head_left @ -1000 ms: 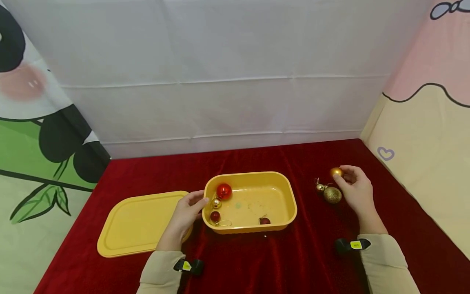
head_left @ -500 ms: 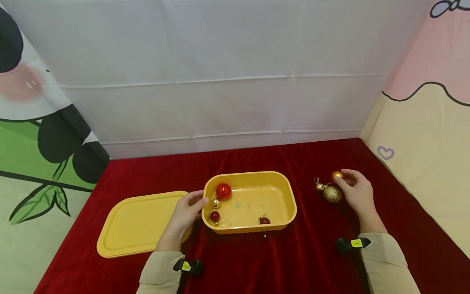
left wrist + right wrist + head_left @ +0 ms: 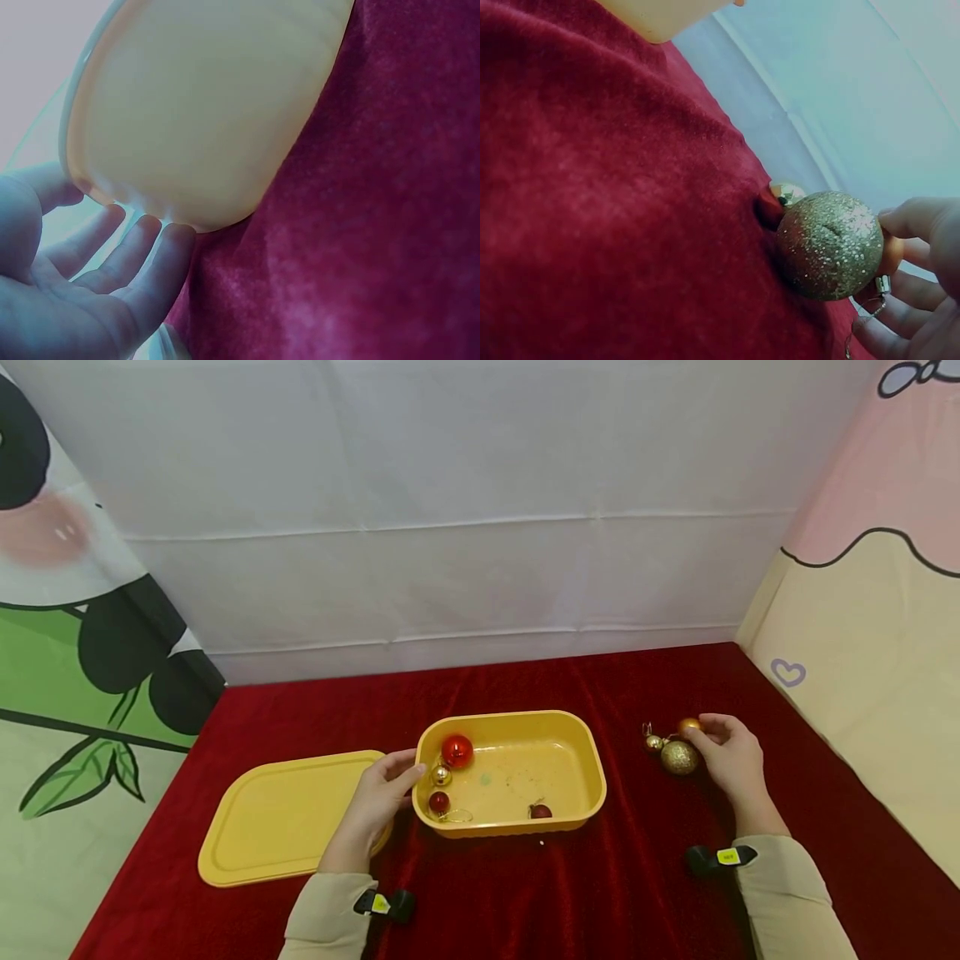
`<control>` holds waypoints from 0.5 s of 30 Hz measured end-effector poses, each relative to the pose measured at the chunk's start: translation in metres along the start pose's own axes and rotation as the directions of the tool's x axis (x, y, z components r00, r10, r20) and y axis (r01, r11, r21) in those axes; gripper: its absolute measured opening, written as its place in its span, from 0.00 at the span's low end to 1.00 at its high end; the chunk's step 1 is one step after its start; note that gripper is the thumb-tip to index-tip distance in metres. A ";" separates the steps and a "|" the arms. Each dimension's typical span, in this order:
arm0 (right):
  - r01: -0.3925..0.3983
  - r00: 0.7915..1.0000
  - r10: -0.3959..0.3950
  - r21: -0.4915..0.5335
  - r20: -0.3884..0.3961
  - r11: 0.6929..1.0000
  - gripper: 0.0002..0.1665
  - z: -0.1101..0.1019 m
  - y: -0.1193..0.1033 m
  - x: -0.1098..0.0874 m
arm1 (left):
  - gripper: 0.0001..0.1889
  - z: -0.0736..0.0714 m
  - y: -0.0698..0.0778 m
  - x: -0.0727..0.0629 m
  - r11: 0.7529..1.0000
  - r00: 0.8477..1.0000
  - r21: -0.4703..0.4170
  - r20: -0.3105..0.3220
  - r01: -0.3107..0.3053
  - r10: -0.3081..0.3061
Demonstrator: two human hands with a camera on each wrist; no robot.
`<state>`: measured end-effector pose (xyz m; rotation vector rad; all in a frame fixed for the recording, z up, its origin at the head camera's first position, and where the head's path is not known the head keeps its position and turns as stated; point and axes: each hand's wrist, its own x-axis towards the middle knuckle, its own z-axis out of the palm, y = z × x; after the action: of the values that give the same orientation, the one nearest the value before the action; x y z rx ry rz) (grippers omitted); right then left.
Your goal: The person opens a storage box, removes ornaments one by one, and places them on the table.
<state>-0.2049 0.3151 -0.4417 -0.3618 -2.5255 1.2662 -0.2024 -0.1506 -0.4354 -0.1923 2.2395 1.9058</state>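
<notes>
With my left hand point(image 3: 378, 793) I grip the left end of a yellow plastic box point(image 3: 551, 720), thumb at its rim and fingertips against the outer wall point(image 3: 187, 150). Inside lie a shiny red Christmas ball point(image 3: 457, 751), a small gold ball point(image 3: 441, 776) and two small dark red balls point(image 3: 439, 802). At the right, my right hand point(image 3: 731, 764) pinches a smooth orange-gold Christmas ball point(image 3: 688, 726), partly hidden behind a glittery gold ball point(image 3: 831, 246) in the right wrist view. Beside the glittery ball is a small shiny gold ball point(image 3: 654, 743).
A yellow lid point(image 3: 277, 818) lies flat left of the box, partly behind my left forearm. Dark red velvet cloth point(image 3: 510, 902) covers the table. A white curtain point(image 3: 465, 568) stands along the back, with printed cloths at both sides.
My right hand has lowered slightly toward the tabletop with the orange-gold ball, bringing it close behind the glittery one. The left hand and the box have stayed put.
</notes>
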 end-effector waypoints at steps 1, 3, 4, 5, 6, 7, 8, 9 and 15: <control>-0.003 1.000 0.003 -0.005 0.003 1.000 0.28 0.001 0.001 0.000 | 0.23 0.000 0.000 0.000 1.000 1.000 0.000 0.002 -0.001 0.001; -0.008 1.000 0.009 -0.011 0.011 1.000 0.28 0.001 0.002 0.000 | 0.23 0.000 0.000 0.000 1.000 1.000 0.002 0.003 -0.003 0.003; -0.011 1.000 0.012 -0.018 0.015 1.000 0.28 0.001 0.003 0.000 | 0.23 -0.001 0.000 -0.001 1.000 1.000 0.004 0.002 -0.004 0.004; -0.014 1.000 0.014 -0.028 0.017 1.000 0.28 0.001 0.003 0.000 | 0.23 -0.001 0.001 -0.001 1.000 1.000 0.004 0.002 -0.006 0.006; -0.019 1.000 0.019 -0.037 0.020 0.999 0.29 0.001 0.003 0.000 | 0.23 -0.001 0.001 -0.002 1.000 1.000 0.005 0.001 -0.009 0.009; -0.023 0.999 0.024 -0.044 0.023 0.999 0.29 0.001 0.003 0.000 | 0.23 -0.001 0.001 -0.002 1.000 1.000 0.005 0.002 -0.013 0.013; -0.026 0.999 0.028 -0.049 0.025 0.998 0.29 0.001 0.003 -0.001 | 0.22 -0.001 0.002 -0.003 1.000 1.000 0.004 0.001 -0.015 0.015; -0.030 0.999 0.031 -0.055 0.027 0.998 0.30 0.001 0.003 -0.001 | 0.23 -0.001 0.002 -0.003 1.000 1.000 0.005 0.000 -0.019 0.019; -0.037 0.999 0.040 -0.082 0.034 0.996 0.30 0.001 0.005 -0.001 | 0.22 0.000 0.003 -0.005 1.000 1.000 -0.003 -0.002 -0.023 0.023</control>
<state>-0.2037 0.3165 -0.4465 -0.4111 -2.6177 1.1968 -0.1986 -0.1506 -0.4314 -0.1698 2.2500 1.9211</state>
